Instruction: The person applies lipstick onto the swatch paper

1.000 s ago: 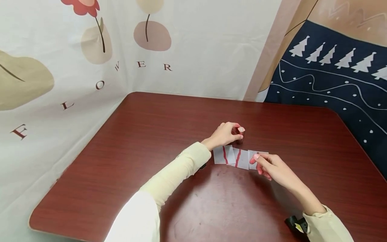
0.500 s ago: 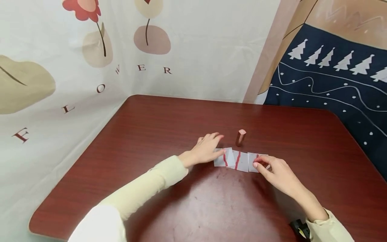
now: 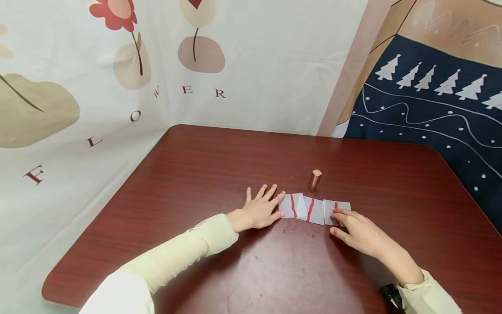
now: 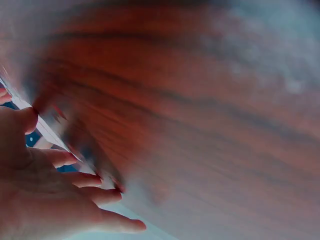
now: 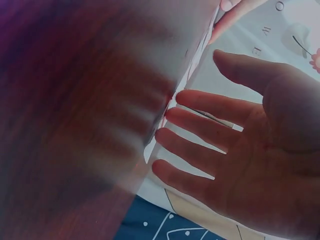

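Three small white paper pieces marked with red lines lie in a row on the table. The left paper overlaps the middle paper, whose right edge meets the right paper. My left hand is spread flat, thumb and index fingertip at the left paper's left edge. The fingers of my right hand are extended over the right paper, covering part of its red line; in the right wrist view the fingertips touch the paper's edge area. A copper-coloured tube, lipstick-like, stands upright behind the papers, apart from both hands.
The dark red-brown wooden table has rounded corners. A pale cloth with flowers and letters hangs behind and to the left. At the right hangs a navy cloth with white trees.
My left hand has let go of the copper tube, leaving it standing, and moved left and nearer to the left paper's edge. My right hand's fingers have straightened onto the right paper.
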Action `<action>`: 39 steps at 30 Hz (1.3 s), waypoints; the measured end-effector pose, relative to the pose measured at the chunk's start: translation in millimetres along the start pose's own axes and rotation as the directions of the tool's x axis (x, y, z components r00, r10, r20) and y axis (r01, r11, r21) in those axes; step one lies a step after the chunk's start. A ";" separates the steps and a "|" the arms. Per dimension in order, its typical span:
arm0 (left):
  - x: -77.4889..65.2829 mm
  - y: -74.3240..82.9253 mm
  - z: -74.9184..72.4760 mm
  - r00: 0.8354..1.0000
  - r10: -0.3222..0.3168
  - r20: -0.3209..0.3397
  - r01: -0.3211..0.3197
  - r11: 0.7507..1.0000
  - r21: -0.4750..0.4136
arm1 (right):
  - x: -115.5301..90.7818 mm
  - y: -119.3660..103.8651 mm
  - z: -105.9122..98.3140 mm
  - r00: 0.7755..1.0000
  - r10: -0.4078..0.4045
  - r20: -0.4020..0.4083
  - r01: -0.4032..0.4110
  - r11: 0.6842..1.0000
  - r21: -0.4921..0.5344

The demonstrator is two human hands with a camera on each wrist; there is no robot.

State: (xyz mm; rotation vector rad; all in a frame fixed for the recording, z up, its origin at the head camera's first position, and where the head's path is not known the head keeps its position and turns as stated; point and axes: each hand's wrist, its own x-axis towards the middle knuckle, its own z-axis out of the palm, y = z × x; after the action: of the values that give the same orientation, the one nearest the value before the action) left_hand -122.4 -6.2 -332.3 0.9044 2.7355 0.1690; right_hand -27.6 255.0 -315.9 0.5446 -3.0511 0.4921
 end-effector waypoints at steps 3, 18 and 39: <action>-0.7 -4.5 -0.6 1.000 -0.002 0.021 0.001 1.000 0.007 | -0.1 1.7 0.6 1.000 -0.005 0.013 0.005 1.000 -0.009; -5.0 -21.2 -11.8 0.996 0.054 0.067 -0.052 0.998 -0.035 | -1.8 6.1 1.0 1.000 -0.023 -0.018 0.023 0.999 -0.022; -2.1 -32.6 -13.8 0.995 0.081 0.056 -0.080 0.997 -0.019 | -0.2 11.2 0.7 0.998 -0.040 -0.038 0.039 0.999 -0.025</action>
State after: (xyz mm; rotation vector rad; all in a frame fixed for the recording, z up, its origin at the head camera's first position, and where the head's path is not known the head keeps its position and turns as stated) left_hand -143.1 -34.0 -324.7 1.0003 2.6437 0.1785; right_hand -31.2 264.8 -320.0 0.5870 -2.9993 0.4582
